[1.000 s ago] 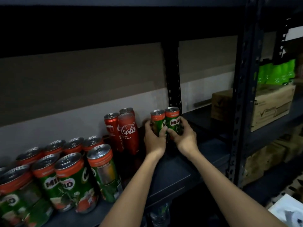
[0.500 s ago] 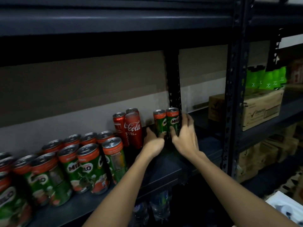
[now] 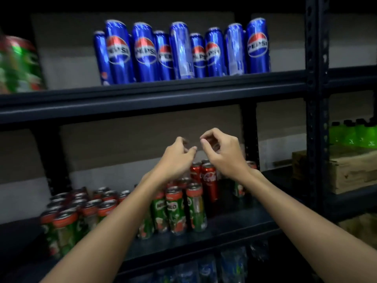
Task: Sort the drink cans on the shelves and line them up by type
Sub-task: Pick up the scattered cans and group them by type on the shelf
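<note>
Lower shelf (image 3: 234,225): the near Milo cans (image 3: 175,209) stood upright in rows along its left and middle; behind them, farther right, the red Coca-Cola cans (image 3: 209,178) stood close together.
Change: half a second earlier both hands were down on this shelf around two Milo cans at its right end; now both were lifted off and held nothing.
Those two cans: one Milo can (image 3: 238,188) showed behind the right forearm, right of the Coca-Cola cans; the other was hidden, so probably beside it.
Left hand (image 3: 175,158): raised in mid-air, fingers loosely curled, empty.
Right hand (image 3: 222,152): raised just beside the left, fingers loosely curled, empty.
Upper shelf (image 3: 163,92): blue Pepsi cans (image 3: 181,52) stood in a loose double row, far and above the hands; a blurred green can (image 3: 18,64) sat at far left.
Meaning: the Milo pair seemed set down, and the hands looked headed for the Pepsi row.
</note>
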